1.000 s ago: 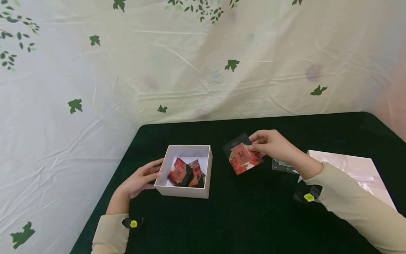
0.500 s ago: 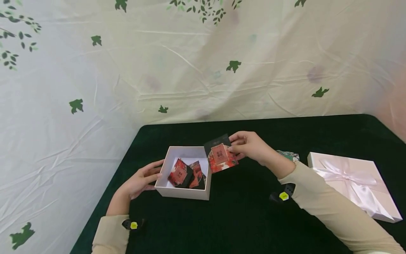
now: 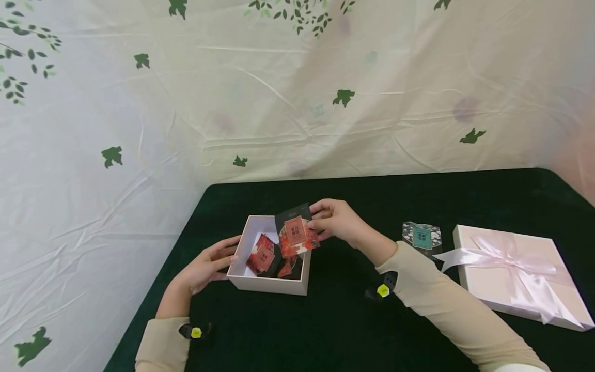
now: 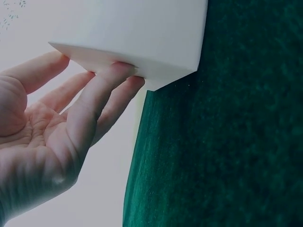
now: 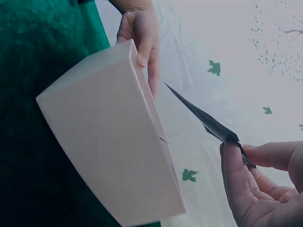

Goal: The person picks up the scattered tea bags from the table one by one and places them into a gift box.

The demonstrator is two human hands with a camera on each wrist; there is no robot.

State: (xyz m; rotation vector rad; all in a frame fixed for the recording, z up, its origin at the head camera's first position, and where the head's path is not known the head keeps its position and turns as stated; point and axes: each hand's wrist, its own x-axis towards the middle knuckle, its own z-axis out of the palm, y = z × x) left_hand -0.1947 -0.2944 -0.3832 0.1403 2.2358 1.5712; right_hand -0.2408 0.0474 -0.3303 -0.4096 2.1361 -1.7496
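Observation:
An open white box (image 3: 298, 283) stands on the dark green table (image 3: 353, 330) and holds several red and black packets (image 3: 264, 255). My left hand (image 3: 206, 263) rests with straight fingers against the box's left wall; the left wrist view shows the fingertips (image 4: 118, 71) touching that wall (image 4: 142, 33). My right hand (image 3: 335, 222) pinches a red and black packet (image 3: 296, 233) by its right edge and holds it just above the box's right side. In the right wrist view the packet (image 5: 203, 118) is seen edge-on above the box (image 5: 109, 142).
A teal and white packet (image 3: 421, 235) lies on the table right of my right arm. A flat pink gift box lid with a ribbon (image 3: 513, 268) sits at the far right. A leaf-printed cloth (image 3: 279, 88) hangs behind and to the left of the table.
My right hand has carried the red and black packet leftward from the middle of the table to above the box. The left hand has stayed on the box wall.

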